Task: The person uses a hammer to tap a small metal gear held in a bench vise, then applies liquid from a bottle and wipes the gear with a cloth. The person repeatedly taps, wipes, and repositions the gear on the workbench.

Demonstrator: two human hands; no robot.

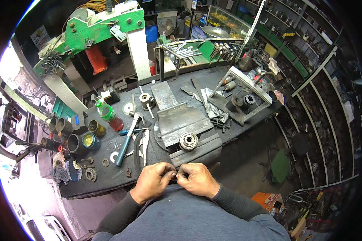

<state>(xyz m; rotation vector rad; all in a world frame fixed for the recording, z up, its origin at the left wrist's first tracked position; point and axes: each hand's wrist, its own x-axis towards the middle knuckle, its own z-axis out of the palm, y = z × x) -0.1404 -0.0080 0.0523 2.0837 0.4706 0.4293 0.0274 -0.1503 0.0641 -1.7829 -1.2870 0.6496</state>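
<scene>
Close in front of my body, my left hand (153,181) and my right hand (198,179) meet, thumbs and fingers pinched together. Something small and dark seems to sit between the fingertips, too hidden to name. Just beyond the hands is a large metal bench vise (185,122). A toothed metal gear (188,141) with a ringed centre rests at the top of its jaws. To the left of the vise lies a hammer (126,144) with a teal handle, its head pointing away from me, next to pliers-like silver tools (145,142).
On the dark workbench (116,182) stand a red-liquid bottle (109,115), several cans (91,141) and loose rings at left. A metal frame (251,86) with round parts is at right. Behind rise a green press (102,28) and a tool rack (197,52); shelves (321,108) line the right.
</scene>
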